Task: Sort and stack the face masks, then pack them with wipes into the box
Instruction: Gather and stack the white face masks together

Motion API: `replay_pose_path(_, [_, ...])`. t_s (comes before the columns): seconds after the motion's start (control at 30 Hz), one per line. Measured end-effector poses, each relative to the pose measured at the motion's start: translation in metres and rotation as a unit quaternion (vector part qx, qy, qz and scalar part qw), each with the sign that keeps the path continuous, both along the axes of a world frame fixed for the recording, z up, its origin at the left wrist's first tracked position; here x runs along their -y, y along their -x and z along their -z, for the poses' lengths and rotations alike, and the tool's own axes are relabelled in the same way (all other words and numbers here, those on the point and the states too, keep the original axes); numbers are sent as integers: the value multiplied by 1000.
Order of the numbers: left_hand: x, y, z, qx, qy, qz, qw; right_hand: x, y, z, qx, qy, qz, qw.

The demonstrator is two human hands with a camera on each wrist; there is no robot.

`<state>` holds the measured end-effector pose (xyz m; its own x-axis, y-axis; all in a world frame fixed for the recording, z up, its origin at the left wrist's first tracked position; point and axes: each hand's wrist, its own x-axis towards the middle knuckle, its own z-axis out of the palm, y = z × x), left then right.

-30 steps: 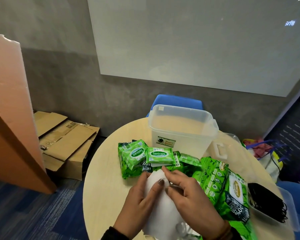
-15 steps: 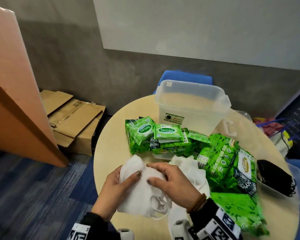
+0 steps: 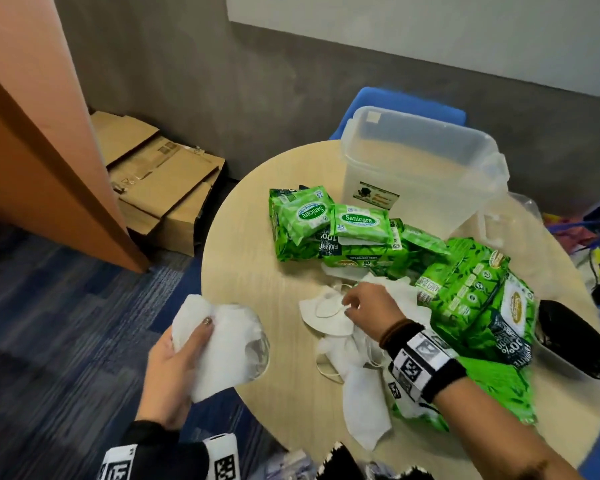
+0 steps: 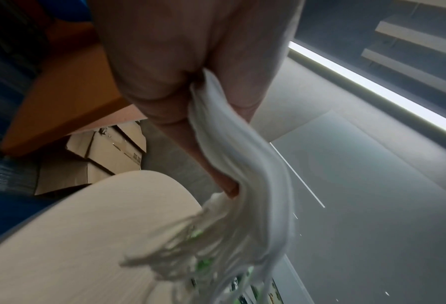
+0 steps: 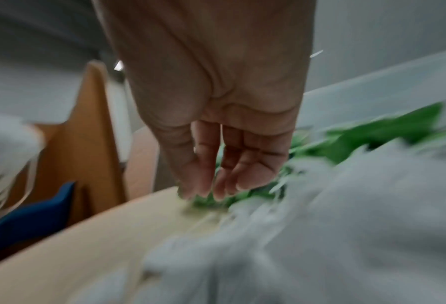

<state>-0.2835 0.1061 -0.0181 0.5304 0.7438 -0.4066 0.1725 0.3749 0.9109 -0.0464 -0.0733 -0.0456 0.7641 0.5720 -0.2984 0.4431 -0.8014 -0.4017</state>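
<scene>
My left hand grips a stack of white face masks just past the table's left edge; in the left wrist view the thumb and fingers pinch the stack of white face masks. My right hand reaches down onto the loose white masks in the middle of the round table. Its fingers hang nearly straight with nothing between them. Small green wipes packs lie behind, in front of the clear plastic box. A large wipes pack lies to the right.
A tray of black masks sits at the table's right edge. The box's clear lid lies beside the box. A blue chair stands behind the table. Flattened cardboard and an orange panel stand at the left.
My left hand has carried the mask stack left, off the table's edge. My right hand has let go of it and moved right onto the loose masks. The view has tilted downward.
</scene>
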Motion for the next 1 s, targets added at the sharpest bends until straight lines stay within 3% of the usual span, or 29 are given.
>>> replay_pose_path(0.13, [6, -7, 2, 5, 11, -4, 1000, -25, 24, 28, 86, 176, -173, 965])
replay_pose_path(0.3, [12, -13, 3, 25, 52, 21, 998, -35, 28, 33, 118, 184, -179, 959])
replay_pose_path(0.43, [12, -22, 5, 42, 80, 41, 995, -32, 22, 22, 72, 125, -128, 981])
replay_pose_path(0.57, [8, -41, 6, 57, 106, 59, 991, -24, 13, 9, 9, -29, -6, 1000])
replay_pose_path(0.83, [-2, -83, 5, 63, 77, 101, 990, -18, -3, -55, 18, -225, 129, 966])
replay_pose_path(1.0, [25, -106, -15, 111, 50, 137, 983, -26, 26, -79, 117, -324, 55, 937])
